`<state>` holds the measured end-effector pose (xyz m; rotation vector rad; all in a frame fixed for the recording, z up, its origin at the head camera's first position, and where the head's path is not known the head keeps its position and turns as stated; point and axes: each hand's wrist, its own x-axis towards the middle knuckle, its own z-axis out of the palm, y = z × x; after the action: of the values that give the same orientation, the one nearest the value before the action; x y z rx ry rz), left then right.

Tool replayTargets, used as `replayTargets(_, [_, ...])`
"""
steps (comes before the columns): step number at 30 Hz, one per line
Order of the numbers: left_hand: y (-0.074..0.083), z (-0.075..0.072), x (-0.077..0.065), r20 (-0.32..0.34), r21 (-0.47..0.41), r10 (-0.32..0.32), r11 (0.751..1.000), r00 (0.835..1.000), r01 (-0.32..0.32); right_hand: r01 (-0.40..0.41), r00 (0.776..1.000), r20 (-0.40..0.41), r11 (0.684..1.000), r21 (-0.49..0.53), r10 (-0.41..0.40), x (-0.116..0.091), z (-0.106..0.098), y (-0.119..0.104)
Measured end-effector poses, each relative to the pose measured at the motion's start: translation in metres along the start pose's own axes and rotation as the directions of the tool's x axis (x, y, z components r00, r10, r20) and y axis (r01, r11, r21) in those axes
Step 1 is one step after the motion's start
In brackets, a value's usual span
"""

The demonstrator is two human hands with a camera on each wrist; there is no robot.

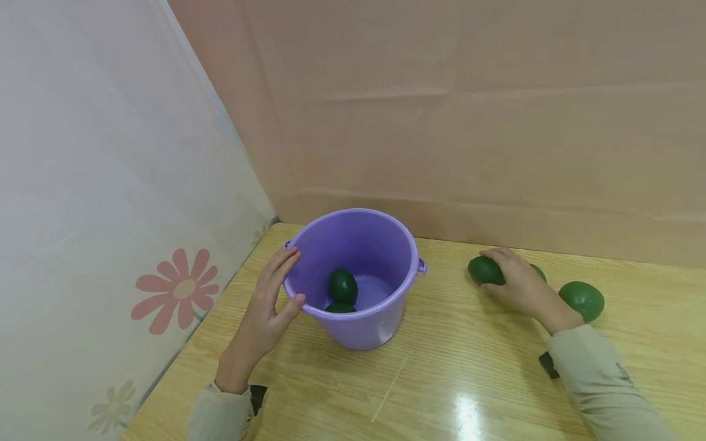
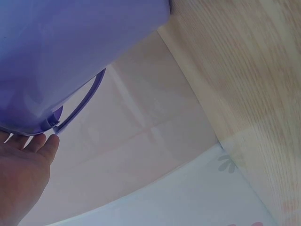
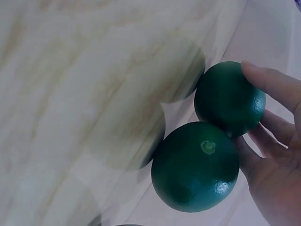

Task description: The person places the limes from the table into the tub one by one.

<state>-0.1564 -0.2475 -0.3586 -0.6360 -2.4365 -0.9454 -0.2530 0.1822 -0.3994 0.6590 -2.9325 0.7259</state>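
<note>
The left hand [image 1: 266, 313] is laid spread over the rim of the purple bucket [image 1: 364, 334], from eight to ten o'clock; light pressure is best applied there, so that tipping is avoided. Inside, toward seven o'clock, two green fruits [image 1: 342, 285] are seen, one mostly hidden by the near rim. At the bucket's three o'clock, a third fruit [image 1: 483, 271] is pinched between thumb and fingers of the right hand [image 1: 521, 285] on the surface [image 1: 430, 373]. It should be lifted straight up, lest the half-covered fruit [image 1: 539, 272] at its three o'clock be rolled toward the rightmost fruit [image 1: 583, 300].
</note>
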Motion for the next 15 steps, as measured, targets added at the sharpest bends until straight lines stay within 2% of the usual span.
replayTargets(15, [0.0006, 0.0009, -0.0003, -0.007, 0.003, 0.015, 1.0, 1.0, -0.015, 0.019, 0.997, 0.073, 1.0, 0.016, -0.02, -0.002, 0.0019, -0.0019])
